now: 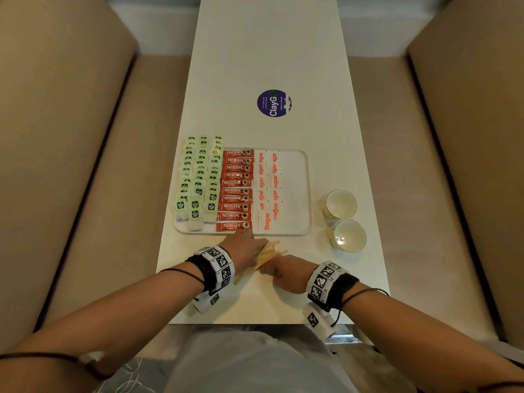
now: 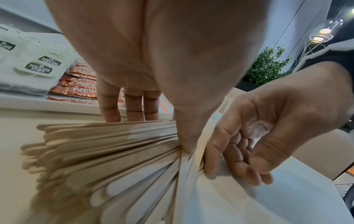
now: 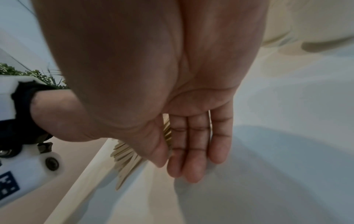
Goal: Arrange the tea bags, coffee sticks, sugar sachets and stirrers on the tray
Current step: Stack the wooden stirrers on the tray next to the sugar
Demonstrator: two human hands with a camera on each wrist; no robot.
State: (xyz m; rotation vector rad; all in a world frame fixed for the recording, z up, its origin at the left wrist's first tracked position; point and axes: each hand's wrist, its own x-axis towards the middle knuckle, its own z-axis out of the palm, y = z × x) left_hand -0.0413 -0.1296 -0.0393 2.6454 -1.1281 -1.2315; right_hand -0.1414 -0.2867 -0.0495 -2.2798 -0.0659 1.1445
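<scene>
A bundle of wooden stirrers (image 1: 269, 252) (image 2: 105, 151) (image 3: 124, 159) lies fanned on the table just in front of the white tray (image 1: 297, 194). My left hand (image 1: 249, 245) (image 2: 159, 131) grips the bundle, thumb on top and fingers (image 2: 132, 106) behind it. My right hand (image 1: 279, 269) (image 3: 182, 166) touches the bundle's right side with fairly straight fingers, thumb apart. On the tray lie rows of green tea bags (image 1: 198, 180) at the left, red coffee sticks (image 1: 235, 191) in the middle and white sugar sachets (image 1: 269, 188) beside them. The tray's right strip is bare.
Two white cups (image 1: 340, 204) (image 1: 350, 235) stand on the table to the right of the tray. A round purple sticker (image 1: 274, 103) sits farther back. Beige upholstered benches (image 1: 85, 194) flank the narrow white table (image 1: 283, 302) on both sides.
</scene>
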